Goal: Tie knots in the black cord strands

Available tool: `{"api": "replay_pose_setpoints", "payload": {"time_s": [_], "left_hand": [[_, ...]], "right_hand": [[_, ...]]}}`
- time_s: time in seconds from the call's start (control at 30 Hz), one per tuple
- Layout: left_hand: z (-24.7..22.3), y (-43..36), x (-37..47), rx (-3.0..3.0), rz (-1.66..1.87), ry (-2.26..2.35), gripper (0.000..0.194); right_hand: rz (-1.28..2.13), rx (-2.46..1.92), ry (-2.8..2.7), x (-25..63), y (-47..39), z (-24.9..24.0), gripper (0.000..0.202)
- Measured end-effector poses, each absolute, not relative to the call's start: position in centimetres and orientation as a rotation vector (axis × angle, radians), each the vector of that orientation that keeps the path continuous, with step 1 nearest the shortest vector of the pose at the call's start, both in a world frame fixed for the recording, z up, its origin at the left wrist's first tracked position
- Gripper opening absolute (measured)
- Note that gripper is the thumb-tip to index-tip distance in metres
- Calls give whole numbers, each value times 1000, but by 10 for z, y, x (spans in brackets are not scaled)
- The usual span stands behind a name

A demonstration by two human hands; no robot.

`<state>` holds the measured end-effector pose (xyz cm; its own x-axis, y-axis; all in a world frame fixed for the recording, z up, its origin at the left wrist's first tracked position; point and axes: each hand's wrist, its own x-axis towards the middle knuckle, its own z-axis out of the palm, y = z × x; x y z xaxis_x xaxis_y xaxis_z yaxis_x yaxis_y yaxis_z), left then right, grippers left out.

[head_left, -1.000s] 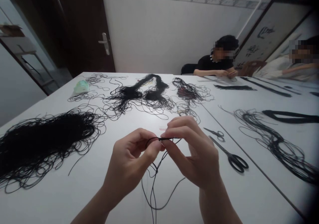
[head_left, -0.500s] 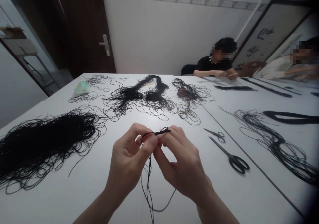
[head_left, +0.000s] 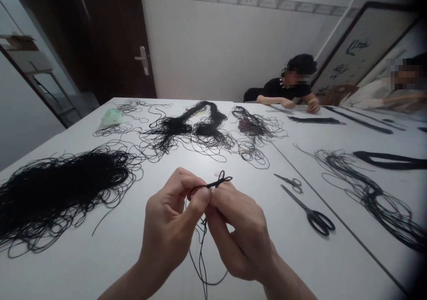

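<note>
Between both hands is a thin black cord [head_left: 213, 184] with a short wrapped section and small loops sticking up at its right end. My left hand [head_left: 176, 215] pinches it between thumb and forefinger, a bend of cord curving round the fingertip. My right hand [head_left: 240, 224] is closed against the left thumb, fingers curled on the cord just below the loops; its fingertips are partly hidden. Loose cord ends [head_left: 202, 255] hang below the hands toward the table's near edge.
A thick bundle of black cord [head_left: 63, 188] lies left, with tangled heaps [head_left: 180, 126] behind. Small scissors [head_left: 293, 184] and larger black-handled scissors [head_left: 316, 220] lie right, near another cord bundle [head_left: 370, 193]. Two people sit at the far right, one in a black top [head_left: 273, 86].
The loops at the cord's right end now stand up and show more openly. My right fingers have curled lower and closer in. My left hand keeps its pinch.
</note>
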<state>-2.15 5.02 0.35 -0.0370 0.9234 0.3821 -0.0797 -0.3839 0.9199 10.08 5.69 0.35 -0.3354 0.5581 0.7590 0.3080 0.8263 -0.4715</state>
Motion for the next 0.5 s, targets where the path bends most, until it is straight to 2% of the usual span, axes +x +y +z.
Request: {"api": "replay_pose_setpoints", "payload": {"time_s": [0.3,0.43,0.47,0.5], "left_hand": [[0,69,-22,1240,1656,1075,14],[8,66,-27,1464,1623,1139,14],[9,64,-28,1566,1592,1148,14],[9,63,-29,1666,1551,1147,13]], "right_hand": [[292,-711,-2233,117,64,7,22],[46,-715,-1986,133,60,14,5],[-29,-718,-1936,135,61,15,4],[-85,-717,-1914,136,62,16,11]]}}
